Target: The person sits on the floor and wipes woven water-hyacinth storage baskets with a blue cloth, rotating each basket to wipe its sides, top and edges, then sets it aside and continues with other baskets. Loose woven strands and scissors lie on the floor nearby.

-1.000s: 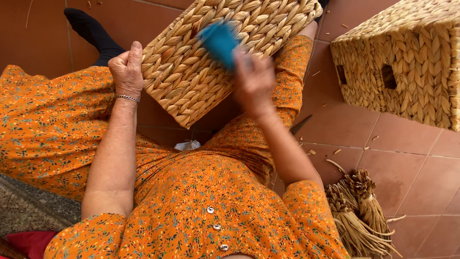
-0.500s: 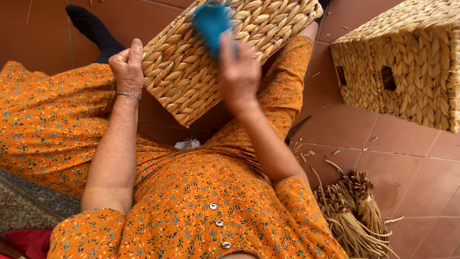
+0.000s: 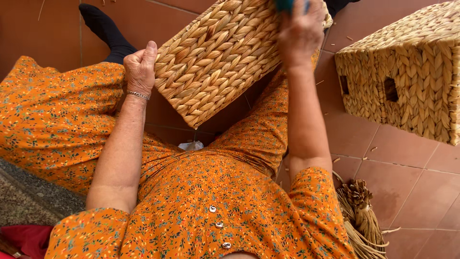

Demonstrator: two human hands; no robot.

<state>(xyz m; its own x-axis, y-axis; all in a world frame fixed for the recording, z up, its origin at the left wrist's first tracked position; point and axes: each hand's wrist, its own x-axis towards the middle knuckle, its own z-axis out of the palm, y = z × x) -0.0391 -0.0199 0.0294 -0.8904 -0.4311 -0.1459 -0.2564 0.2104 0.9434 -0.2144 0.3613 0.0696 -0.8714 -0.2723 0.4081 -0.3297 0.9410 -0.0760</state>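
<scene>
A woven straw basket [image 3: 218,60] rests tilted on my lap, its plaited bottom facing me. My left hand [image 3: 140,67] grips the basket's left edge, thumb up, with a thin bracelet on the wrist. My right hand [image 3: 301,29] is raised over the basket's far upper side, fingers closed around a blue-green object [image 3: 286,4] that is mostly cut off by the top of the view. I wear an orange flowered dress with buttons.
A second woven basket [image 3: 407,76] with square handle holes stands on the tiled floor at the right. A bundle of dried straw strands [image 3: 362,218] lies at the lower right. A black-socked foot [image 3: 103,29] stretches out at the upper left. Straw scraps dot the tiles.
My right hand has moved up along the basket with the blue-green object, from the basket's middle to its far top edge. My left hand has kept its grip on the basket's edge.
</scene>
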